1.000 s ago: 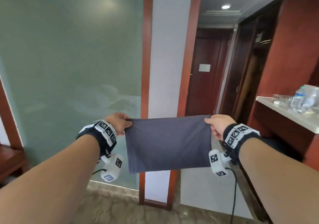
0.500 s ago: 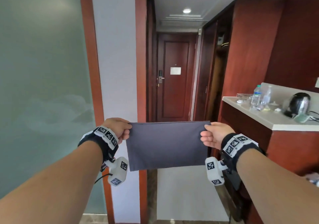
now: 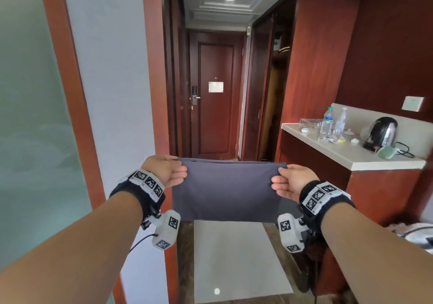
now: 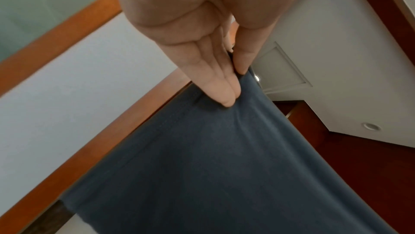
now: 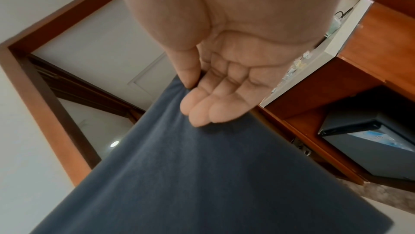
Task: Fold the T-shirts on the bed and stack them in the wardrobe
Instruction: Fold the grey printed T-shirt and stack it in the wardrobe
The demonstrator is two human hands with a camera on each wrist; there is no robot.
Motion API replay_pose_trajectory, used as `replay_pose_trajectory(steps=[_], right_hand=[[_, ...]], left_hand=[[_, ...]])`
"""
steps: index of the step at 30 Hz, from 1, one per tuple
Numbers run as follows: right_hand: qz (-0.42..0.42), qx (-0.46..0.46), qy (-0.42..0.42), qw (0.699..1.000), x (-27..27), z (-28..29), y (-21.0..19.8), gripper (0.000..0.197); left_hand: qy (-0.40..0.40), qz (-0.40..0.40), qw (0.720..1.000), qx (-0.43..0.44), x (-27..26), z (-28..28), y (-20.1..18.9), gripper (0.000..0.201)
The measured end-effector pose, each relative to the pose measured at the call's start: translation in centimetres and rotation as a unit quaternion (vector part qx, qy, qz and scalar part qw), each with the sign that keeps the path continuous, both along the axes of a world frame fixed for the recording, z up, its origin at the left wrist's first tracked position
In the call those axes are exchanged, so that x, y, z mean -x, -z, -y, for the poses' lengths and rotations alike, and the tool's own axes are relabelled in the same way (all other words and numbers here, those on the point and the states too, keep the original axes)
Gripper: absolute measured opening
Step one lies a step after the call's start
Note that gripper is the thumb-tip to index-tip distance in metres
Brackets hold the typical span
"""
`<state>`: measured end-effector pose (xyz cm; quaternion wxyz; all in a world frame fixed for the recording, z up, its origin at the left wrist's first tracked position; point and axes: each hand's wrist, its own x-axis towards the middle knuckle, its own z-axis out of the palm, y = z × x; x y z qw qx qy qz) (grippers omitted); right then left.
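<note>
Folded grey T-shirt held stretched in the air at chest height between 2 hands, facing a hallway door. Left hand pinching the upper left corner, thumb against straight fingers. Right hand pinching the upper right corner likewise, fingers under the cloth. Open wardrobe ahead on the right; counter with bottles and kettle nearer.

Folded T-shirt, dark blue-grey
Flat rectangle, held in the air by its two top corners, top edge taut, hanging down, lower edge level
</note>
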<state>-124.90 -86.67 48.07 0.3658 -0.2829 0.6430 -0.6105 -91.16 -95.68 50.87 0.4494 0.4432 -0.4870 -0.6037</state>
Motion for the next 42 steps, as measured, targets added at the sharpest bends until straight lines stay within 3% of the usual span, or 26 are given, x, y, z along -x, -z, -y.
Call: replay_pose_trajectory(steps=[3, 6, 12, 15, 20, 25, 29, 31, 34, 36, 38, 42], right_hand=[[-0.022, -0.005, 0.022, 1.000, 2.0, 3.3, 0.4, 0.029], [-0.036, 0.003, 0.049, 0.998, 4.0, 7.2, -0.2, 0.031], [-0.049, 0.014, 0.076, 0.996, 7.3, 15.2, -3.3, 0.013], [-0.043, 0.011, 0.082, 0.996, 9.5, 19.0, -4.0, 0.003], [-0.034, 0.007, 0.072, 0.997, 13.9, 25.2, -4.6, 0.015], [-0.061, 0.011, 0.082, 0.995, 20.7, 32.9, -3.8, 0.012], [-0.026, -0.001, 0.034, 0.999, 27.2, 40.9, -4.5, 0.024], [-0.024, 0.001, 0.044, 0.999, 30.6, 44.7, -5.8, 0.021], [0.034, 0.019, -0.009, 0.999, 35.1, 50.2, -7.8, 0.035], [0.007, 0.036, 0.023, 0.999, 37.4, 54.0, -9.0, 0.015], [-0.019, 0.057, 0.041, 0.997, 38.9, 57.5, -9.6, 0.003], [-0.007, 0.093, 0.041, 0.995, 42.0, 64.8, -10.7, 0.013]], left_hand=[[-0.006, 0.010, 1.000, 0.010, 1.9, 4.4, 0.3, 0.009], [0.042, -0.005, 0.999, 0.013, 3.8, 9.5, -0.3, 0.007], [0.074, -0.017, 0.996, 0.041, 8.2, 19.3, -3.3, 0.010], [0.058, 0.013, 0.997, 0.053, 11.1, 24.3, -3.9, 0.007], [0.053, 0.002, 0.998, 0.040, 16.8, 31.8, -4.0, 0.014], [0.007, -0.012, 0.997, 0.071, 23.8, 39.7, -3.1, 0.012], [0.002, -0.043, 0.997, 0.071, 30.4, 46.7, -3.7, 0.006], [0.024, -0.064, 0.996, 0.065, 33.4, 50.1, -4.3, 0.012], [0.060, -0.107, 0.989, 0.079, 37.4, 55.3, -5.2, 0.023], [0.038, -0.088, 0.991, 0.097, 39.7, 58.7, -5.5, 0.011], [0.023, -0.062, 0.990, 0.122, 41.8, 62.1, -5.7, 0.014], [0.060, -0.035, 0.982, 0.175, 45.2, 70.7, -6.6, 0.018]])
